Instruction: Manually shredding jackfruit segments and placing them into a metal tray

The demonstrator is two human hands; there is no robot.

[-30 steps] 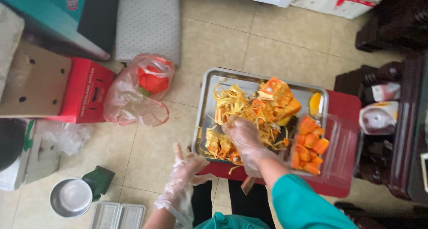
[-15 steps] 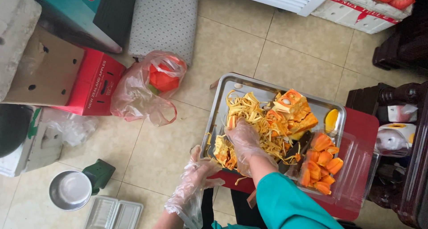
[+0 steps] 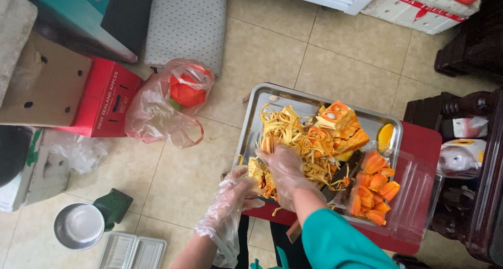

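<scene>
— So, where are the hands?

— Both are in thin clear gloves over the near-left corner of the steel tray [image 3: 251, 114]. The right hand [image 3: 285, 172] lies palm down on the heap of pale yellow fruit strands [image 3: 285, 130], its fingers [image 3: 270, 155] curled into the pile and gathering a tuft. The left hand [image 3: 236, 188] is just beside it at the tray's near edge, fingers bent and touching a clump of the same fibre — whether it truly pinches that clump I cannot tell.

— And the rest of the tray?

— Orange chunks of cut fruit [image 3: 340, 127] sit in the middle, touching the strands, with a yellow pod [image 3: 385, 137] at the far-right corner. The tray rests on a low red worktop [image 3: 422, 140].

— Anything beside it?

— A clear plastic clamshell box [image 3: 414, 195] at the right, open, holding orange fruit pods [image 3: 374, 188] in its near half. A dark-handled tool lies between box and heap; its blade is hidden.

— On the floor?

— To the left, a thin plastic bag [image 3: 157, 112] with orange scraps inside, next to a red cardboard box [image 3: 105, 99]. Nearer the person, a small steel bowl [image 3: 78, 226] beside a green object and empty clear containers [image 3: 131, 250].
</scene>
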